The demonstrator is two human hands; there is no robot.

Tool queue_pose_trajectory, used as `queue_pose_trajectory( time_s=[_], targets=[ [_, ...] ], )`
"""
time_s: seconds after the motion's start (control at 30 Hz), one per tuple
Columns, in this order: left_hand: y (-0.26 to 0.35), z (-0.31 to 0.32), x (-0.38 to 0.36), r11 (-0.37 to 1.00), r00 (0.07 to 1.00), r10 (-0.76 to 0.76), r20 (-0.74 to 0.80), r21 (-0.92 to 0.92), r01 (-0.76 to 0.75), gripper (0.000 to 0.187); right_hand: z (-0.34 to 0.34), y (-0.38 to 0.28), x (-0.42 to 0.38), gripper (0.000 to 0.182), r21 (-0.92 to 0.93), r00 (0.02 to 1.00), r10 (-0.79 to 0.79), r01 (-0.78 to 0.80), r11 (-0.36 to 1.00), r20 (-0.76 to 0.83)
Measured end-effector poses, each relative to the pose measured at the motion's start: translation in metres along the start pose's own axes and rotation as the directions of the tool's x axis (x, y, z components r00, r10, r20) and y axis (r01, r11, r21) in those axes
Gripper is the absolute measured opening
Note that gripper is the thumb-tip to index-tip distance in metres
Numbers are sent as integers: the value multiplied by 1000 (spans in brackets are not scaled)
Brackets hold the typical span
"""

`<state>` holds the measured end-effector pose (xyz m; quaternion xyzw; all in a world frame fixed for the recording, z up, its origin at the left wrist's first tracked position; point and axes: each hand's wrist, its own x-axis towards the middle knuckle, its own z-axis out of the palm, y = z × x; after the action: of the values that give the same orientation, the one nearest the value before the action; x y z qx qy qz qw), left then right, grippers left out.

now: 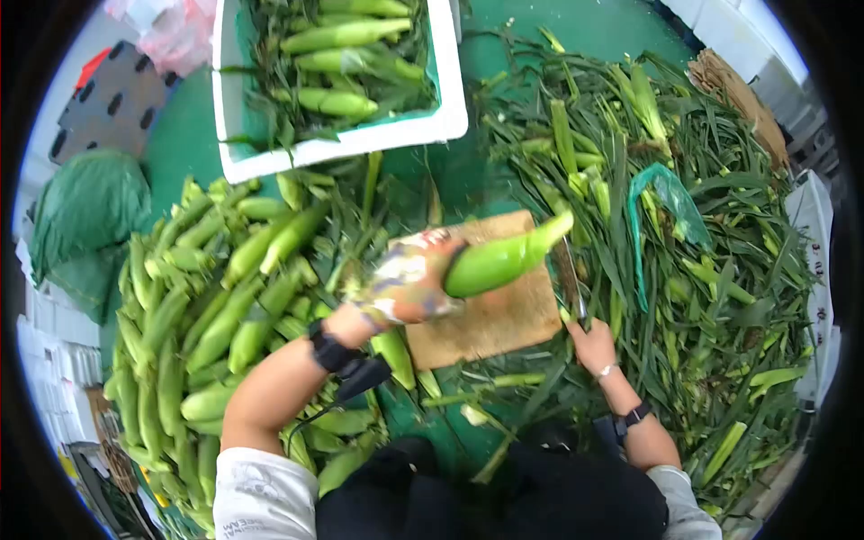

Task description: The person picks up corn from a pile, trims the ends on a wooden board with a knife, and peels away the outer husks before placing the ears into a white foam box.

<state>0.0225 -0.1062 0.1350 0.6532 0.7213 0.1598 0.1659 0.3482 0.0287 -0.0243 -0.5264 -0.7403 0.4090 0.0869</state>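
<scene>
My left hand [414, 277], in a patterned glove, grips an ear of corn [504, 261] in its green husk. The ear points up and right over a wooden cutting board [486, 333]. In my bare right hand [592, 346] is the handle of a knife [569, 279], its dark blade running up along the board's right edge. The tip of the ear reaches over the knife's upper end in this view. Part of another husked ear [394, 355] shows below my left wrist, beside the board.
A large pile of unshucked corn [216, 315] lies to the left. Cut leaves and husks [630, 252] heap up on the right, with a green plastic strip [670, 202] on them. At the top stands a white foam box [360, 139] holding corn. A green sack [85, 225] sits far left.
</scene>
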Motion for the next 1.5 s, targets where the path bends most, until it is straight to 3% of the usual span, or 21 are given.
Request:
queue_pose_trajectory(
  time_s=[0.17,0.23,0.43,0.57,0.63,0.73,0.8,0.83,0.87,0.93,0.97,1.0,1.03,1.07,1.1,1.27,1.3,1.33,1.4,1.43,1.5],
  targets=[
    [-35,144,-25,990,992,-118,-54,65,122,64,-32,-55,-29,42,59,997,62,-59,996,-52],
    [-20,127,-29,983,984,-179,-23,34,179,64,-55,-82,-34,39,18,996,-18,20,1000,-85],
    [-76,121,-70,956,932,-292,215,70,284,61,-65,-154,-48,25,525,856,-357,512,680,-373],
    [-59,112,-74,952,928,-303,218,99,288,63,-2,-76,-43,36,-47,956,-291,292,955,26],
    [-47,119,-87,958,956,-270,-114,-131,255,43,-1,-59,-50,38,-115,984,-173,178,977,51],
    [-20,139,-97,645,780,-602,173,-471,602,68,-3,-51,-42,45,-237,996,-68,81,968,65],
    [36,155,-90,59,700,-625,346,-873,484,67,-3,-59,-23,49,-212,997,-71,73,974,16],
    [55,151,-79,125,705,-570,423,-803,583,75,3,-47,-7,42,-222,989,-135,119,968,-58],
    [71,143,-75,308,884,-365,293,-858,411,77,-12,-76,-2,43,-102,984,-164,157,982,-72],
    [84,126,-54,708,970,53,-239,-675,-206,76,-37,-114,4,42,-133,952,-223,199,971,-208],
    [82,88,-37,869,992,-116,58,-478,129,73,-43,-109,20,42,-153,937,-245,211,965,-249],
    [57,108,-19,997,988,-71,-134,-18,69,61,-60,-144,8,41,-8,924,-235,244,970,-302],
    [19,124,12,964,979,37,-198,265,17,51,-70,-150,7,37,158,929,-208,265,951,-305],
    [-27,178,35,957,945,-27,-326,264,118,39,-81,-170,-3,33,324,911,-217,335,885,-351],
    [-24,138,41,985,999,-8,33,171,2,32,-88,-190,-16,29,472,893,-216,398,787,-394],
    [-38,146,28,987,1000,15,13,161,-17,26,-74,-168,-51,28,536,794,-307,588,606,-524],
    [-37,143,19,985,1000,2,-3,172,-1,33,-49,-129,-52,29,519,829,-280,529,671,-484],
    [-35,139,8,983,1000,-9,-18,185,13,40,-27,-75,-51,27,205,881,-305,394,896,-360],
    [-26,128,-6,985,999,-40,-6,170,40,43,10,-45,-60,35,84,935,302,-322,943,186],
    [-22,120,-16,986,998,-61,19,156,57,46,24,-21,-63,37,39,996,84,-83,996,-26],
    [-11,102,-34,976,965,-206,164,110,190,54,16,-20,-60,41,-135,998,-47,42,990,-36]
  ],
)
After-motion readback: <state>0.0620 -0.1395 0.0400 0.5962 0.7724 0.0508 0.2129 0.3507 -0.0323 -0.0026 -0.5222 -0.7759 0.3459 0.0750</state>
